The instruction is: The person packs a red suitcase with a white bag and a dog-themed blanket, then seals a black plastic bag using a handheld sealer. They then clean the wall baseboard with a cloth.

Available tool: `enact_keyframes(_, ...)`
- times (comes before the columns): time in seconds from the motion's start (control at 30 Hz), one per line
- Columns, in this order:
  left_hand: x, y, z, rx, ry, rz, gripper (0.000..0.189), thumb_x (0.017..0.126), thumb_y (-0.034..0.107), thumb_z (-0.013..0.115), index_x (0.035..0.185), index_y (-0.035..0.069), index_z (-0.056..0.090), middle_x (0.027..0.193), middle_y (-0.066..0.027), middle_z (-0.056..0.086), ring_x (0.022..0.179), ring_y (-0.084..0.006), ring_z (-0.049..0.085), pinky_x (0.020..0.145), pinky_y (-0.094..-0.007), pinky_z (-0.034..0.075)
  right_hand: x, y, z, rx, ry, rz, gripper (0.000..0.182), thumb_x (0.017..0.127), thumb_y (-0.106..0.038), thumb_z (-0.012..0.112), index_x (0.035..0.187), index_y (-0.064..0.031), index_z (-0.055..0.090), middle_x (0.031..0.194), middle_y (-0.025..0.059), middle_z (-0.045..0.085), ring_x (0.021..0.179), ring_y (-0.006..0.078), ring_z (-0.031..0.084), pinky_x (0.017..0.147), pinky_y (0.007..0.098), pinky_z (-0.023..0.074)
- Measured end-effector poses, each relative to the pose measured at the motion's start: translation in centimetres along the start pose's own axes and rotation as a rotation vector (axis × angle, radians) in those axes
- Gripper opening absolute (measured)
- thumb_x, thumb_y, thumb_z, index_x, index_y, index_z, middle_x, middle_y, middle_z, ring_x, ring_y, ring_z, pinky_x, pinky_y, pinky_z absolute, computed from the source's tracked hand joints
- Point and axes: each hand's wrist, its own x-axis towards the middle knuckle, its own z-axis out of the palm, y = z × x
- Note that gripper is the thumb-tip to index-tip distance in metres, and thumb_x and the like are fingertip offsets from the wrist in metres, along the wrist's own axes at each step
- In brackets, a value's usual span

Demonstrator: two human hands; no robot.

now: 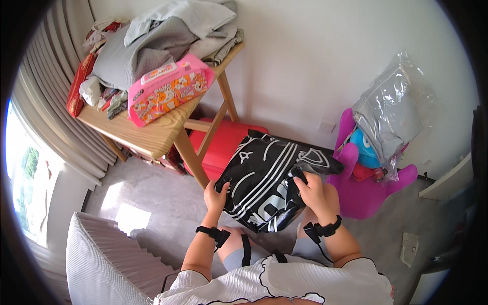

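Observation:
A black plastic bag (253,171) with white stripes and printing is held up in front of me, above my knees. My left hand (216,196) grips its left edge, thumb on the near face. Near the opposite side, my right hand (310,190) pinches a bunched part of the plastic. Beyond that hand, a loose flap of the bag (318,158) sticks out to the right. Whatever the bag may contain is hidden. Each forearm wears a black strap with a small device, the left one (217,234) and the right one (322,230).
Left, a wooden table (160,139) bears a pink wipes pack (171,91) and heaped cloth (145,49). Beneath stands a red case (225,133). Right, a purple hand-shaped chair (354,198) holds a clear plastic bag (396,106) and a blue item (364,148). A bed corner (95,259) lies lower left.

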Motion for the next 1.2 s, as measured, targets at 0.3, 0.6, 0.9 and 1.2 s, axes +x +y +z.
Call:
enact_keyframes(0.3,1.7,1.6,12.8,0.023,0.370,0.172,0.069,0.077,0.029,0.078,0.129,-0.004,0.046,0.130,-0.0245,0.047,0.122,-0.0432,0.042,0.106,-0.0480,0.033,9.6,20.2,7.1,0.105,0.049,0.171,0.026,0.092,-0.020,0.065,0.104,0.0033,0.065,0.086,0.0140,0.068,0.079,0.0203,0.061,0.077,0.0342,0.0479)
enact_keyframes(0.6,-5.1,-4.3,21.6,-1.571,-0.323,-1.243,0.071,0.079,0.056,0.074,0.123,0.005,0.051,0.115,-0.0109,0.063,0.112,-0.0295,0.056,0.101,-0.0456,0.042,10.1,19.4,10.7,0.801,0.047,0.477,0.026,0.095,-0.018,0.064,0.116,-0.0031,0.067,0.106,0.0005,0.068,0.094,0.0126,0.059,0.086,0.0271,0.0444)
enact_keyframes(0.9,5.1,-7.8,24.1,-1.753,0.052,-1.037,0.025,0.094,0.008,0.053,0.114,-0.007,0.055,0.109,-0.0169,0.065,0.097,-0.0315,0.066,0.084,-0.0459,0.056,13.2,16.0,8.9,0.649,-0.259,0.407,0.037,0.091,-0.013,0.067,0.125,-0.0023,0.060,0.110,0.0032,0.066,0.104,0.0125,0.056,0.091,0.0271,0.0431)
enact_keyframes(1.2,11.3,-7.4,15.9,-1.479,-0.146,-0.868,0.074,0.086,0.065,0.057,0.128,0.005,0.056,0.123,-0.0118,0.062,0.111,-0.0309,0.059,0.097,-0.0436,0.047,5.0,17.8,-4.0,0.372,-0.412,0.633,0.035,0.095,-0.016,0.062,0.123,0.0036,0.058,0.099,0.0114,0.068,0.090,0.0189,0.068,0.082,0.0288,0.0528)
